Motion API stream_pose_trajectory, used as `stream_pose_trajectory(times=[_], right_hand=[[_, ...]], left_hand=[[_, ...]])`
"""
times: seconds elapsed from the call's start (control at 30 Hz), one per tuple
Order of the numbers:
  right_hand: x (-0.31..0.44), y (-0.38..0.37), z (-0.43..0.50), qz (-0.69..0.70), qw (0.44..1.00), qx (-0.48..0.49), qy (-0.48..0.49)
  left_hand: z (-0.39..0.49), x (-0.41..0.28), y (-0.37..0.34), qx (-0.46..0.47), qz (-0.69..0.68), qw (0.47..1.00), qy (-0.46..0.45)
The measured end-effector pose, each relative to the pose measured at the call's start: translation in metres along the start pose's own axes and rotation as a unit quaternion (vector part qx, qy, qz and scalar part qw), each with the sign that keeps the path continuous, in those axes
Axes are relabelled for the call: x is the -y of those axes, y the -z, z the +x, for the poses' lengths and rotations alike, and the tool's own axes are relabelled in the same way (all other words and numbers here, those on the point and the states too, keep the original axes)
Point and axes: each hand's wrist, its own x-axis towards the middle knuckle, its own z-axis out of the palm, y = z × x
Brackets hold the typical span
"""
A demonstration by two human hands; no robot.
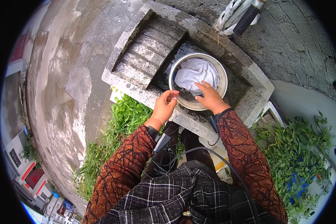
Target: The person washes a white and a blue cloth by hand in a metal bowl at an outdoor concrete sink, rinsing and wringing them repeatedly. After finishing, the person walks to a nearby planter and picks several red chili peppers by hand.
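Observation:
A round metal basin (226, 81) stands in the deeper part of a stone wash sink (238, 60). Inside it lies a wet-looking, crumpled white cloth (197, 73), with some water visible below the cloth. My right hand (211, 96) reaches over the basin's near right rim, fingers spread at the cloth's lower edge; whether the fingertips touch it I cannot tell. My left hand (165, 105) hovers by the basin's near left rim, fingers loosely curled and nothing seen between them. Each wrist wears a strap with a small device, and a cable runs down from these.
A ridged stone washboard slope (148, 53) fills the sink's left side. Wrapped pipes (238, 16) rise at the far wall (291, 42). Green plants (128, 112) grow left of the sink, and leafy pepper-like plants (294, 145) at right. A dark cable (221, 158) crosses my lap.

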Motion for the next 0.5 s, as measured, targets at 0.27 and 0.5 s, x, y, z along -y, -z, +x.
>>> stream_pose_trajectory(times=[0.27,0.5], right_hand=[[-0.007,-0.035,0.053,-0.166,0.97,0.136,-0.11],[-0.035,-0.039,0.08,-0.024,0.977,0.162,-0.134]], left_hand=[[0.009,0.021,0.0,0.008,-0.088,0.996,0.016],[0.01,0.022,0.001,0.038,-0.108,0.993,0.039]])
